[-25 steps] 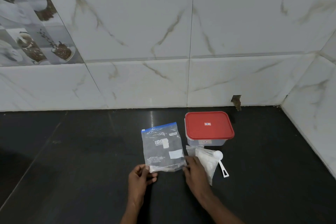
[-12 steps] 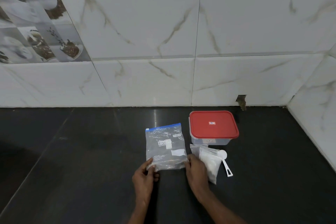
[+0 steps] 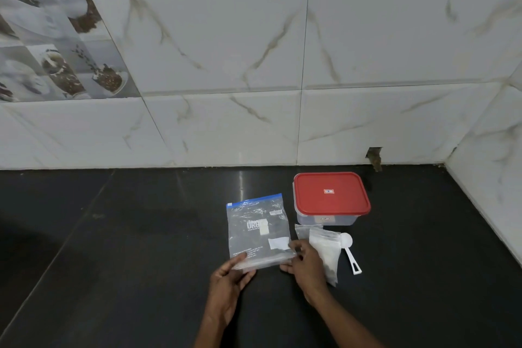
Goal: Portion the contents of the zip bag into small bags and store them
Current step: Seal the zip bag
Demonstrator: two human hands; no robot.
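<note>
A clear zip bag (image 3: 258, 230) with a blue zip strip and printed lettering lies on the black counter (image 3: 113, 248). My left hand (image 3: 230, 281) pinches its near left corner. My right hand (image 3: 306, 264) holds its near right corner. Just right of it lies a pile of small clear bags (image 3: 324, 248), partly under my right hand. A white plastic scoop (image 3: 350, 253) lies beside the pile. Behind them stands a clear box with a red lid (image 3: 330, 196), closed.
White marble-look wall tiles (image 3: 282, 65) rise behind the counter and along the right side (image 3: 491, 178), forming a corner. A small hole (image 3: 374, 157) shows in the back wall near the box.
Both hands have stayed on the zip bag's near edge, with the left hand's fingers shifting up onto the corner. The camera has moved a little.
</note>
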